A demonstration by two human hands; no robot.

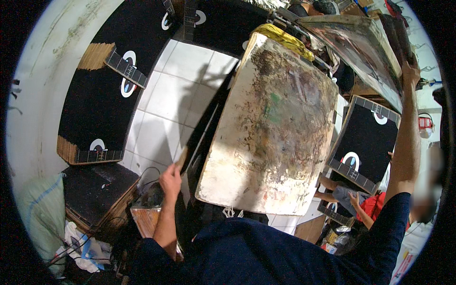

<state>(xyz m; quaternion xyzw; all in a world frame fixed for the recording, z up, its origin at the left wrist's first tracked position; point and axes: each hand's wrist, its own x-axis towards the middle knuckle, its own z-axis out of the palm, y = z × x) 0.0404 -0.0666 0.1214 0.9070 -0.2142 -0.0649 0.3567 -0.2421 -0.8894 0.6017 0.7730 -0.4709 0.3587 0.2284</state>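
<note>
1. Left hand. My left hand (171, 180) is low, just left of the board's near end, its thumb and fingers pinched together on a thin tan strip (182, 156). The strip adjoins a long, narrow-looking black panel (202, 135); whether the two are one piece, I cannot tell.

2. Right hand. My right arm, in a navy-blue sleeve (389, 228), stretches far out to the right. My right hand (410, 73) is closed on the outer edge of a large rectangular frame with a paint-smeared face (356, 45); the separate fingers are too small to make out. The frame stands raised and tilted, beyond the board's far right corner.

3. Board. A pale, thick, rectangular board (270, 123), blotched brown, grey and green, lies before me, apart from both hands. A crumpled yellow cloth (282, 40) lies along its far edge.

4. Surroundings, left. Black sheets with white-ringed eye shapes (95, 111) lie beside the white-tiled floor (159, 102). Nearer me are a dark, flat-topped block (97, 190) and a pale green woven sack (45, 209).

5. Surroundings, right. A similar black sheet with two eye shapes (368, 137) lies beyond the board; near it sits a person in a red top (373, 209).
</note>
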